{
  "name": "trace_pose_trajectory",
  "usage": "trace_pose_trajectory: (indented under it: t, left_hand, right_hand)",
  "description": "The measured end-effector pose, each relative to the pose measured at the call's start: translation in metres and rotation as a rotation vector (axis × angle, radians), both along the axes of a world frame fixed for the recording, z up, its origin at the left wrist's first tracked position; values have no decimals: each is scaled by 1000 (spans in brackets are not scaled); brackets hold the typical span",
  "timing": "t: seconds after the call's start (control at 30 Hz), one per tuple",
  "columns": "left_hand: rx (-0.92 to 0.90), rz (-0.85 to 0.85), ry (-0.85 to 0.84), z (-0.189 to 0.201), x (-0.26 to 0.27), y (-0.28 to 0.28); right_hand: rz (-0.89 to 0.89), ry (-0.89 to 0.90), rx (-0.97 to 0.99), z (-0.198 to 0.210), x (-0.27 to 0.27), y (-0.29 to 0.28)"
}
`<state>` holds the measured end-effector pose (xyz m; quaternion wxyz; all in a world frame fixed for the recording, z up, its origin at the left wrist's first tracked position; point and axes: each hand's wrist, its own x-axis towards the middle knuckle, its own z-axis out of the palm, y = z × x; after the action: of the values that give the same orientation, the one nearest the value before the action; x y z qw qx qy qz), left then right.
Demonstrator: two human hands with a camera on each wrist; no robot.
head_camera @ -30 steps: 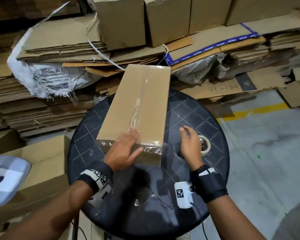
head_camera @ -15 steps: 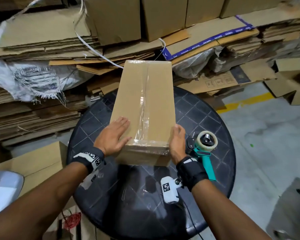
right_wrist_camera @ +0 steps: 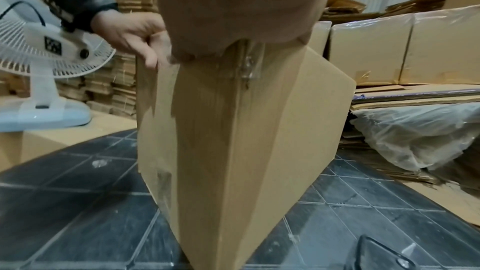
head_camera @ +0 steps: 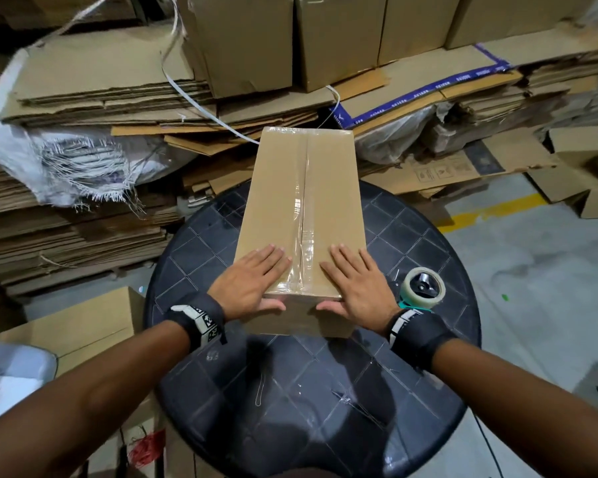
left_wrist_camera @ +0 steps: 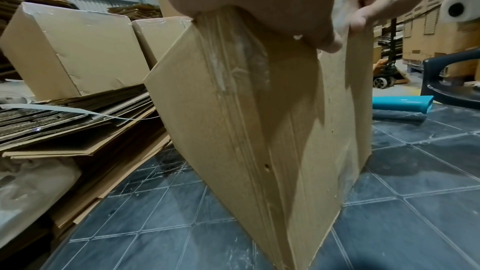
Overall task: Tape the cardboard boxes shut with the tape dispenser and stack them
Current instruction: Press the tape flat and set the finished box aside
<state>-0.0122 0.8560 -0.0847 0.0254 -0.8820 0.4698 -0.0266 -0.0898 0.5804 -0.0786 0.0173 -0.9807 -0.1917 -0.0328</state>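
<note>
- One cardboard box [head_camera: 301,215] lay flat on the round dark counter [head_camera: 411,243], reaching away from the hands; clear tape [head_camera: 302,201] ran down its top seam and folded over the near end.
- Left hand [head_camera: 252,282] and right hand [head_camera: 358,284] lay on the box's near end, either side of the tape, fingers straight on top, thumbs hooked over the near edge; nothing gripped.
- Judged: top seam looked sealed, this was a press-down or a hold before lifting. Underside seam not visible, cannot tell if taped.
- Left to do: stacking this box; no stack started on the counter.
- Tape dispenser [head_camera: 423,289] sat just right of the right hand on the counter, nobody holding it, teal handle mostly hidden behind the wrist.
- Beyond the hands: upright taped boxes [head_camera: 246,43] on flattened cardboard piles [head_camera: 94,88], likely the stack spot.
- A white woven sack [head_camera: 59,157] and loose strap [head_camera: 201,105] lay far left of the hands.
- A white fan [right_wrist_camera: 49,65] stood on a carton left of the left hand, could crowd a leftward swing.
- Path forward over the counter looked free.
</note>
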Motion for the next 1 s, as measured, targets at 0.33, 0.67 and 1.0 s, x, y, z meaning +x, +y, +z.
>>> trace_pose_trajectory:
  t: [0.33,0.67,1.0]
  left_hand:
    - [2,48,-56,3,-1,-4]
    - [-96,6,-82,1,-3,0]
    - [-1368,1185,222,-12,-45,-39]
  right_hand:
    - [-144,124,-105,18,-7,22]
    - [-218,96,-86,13,-4,37]
    - [-277,31,18,15,-8,37]
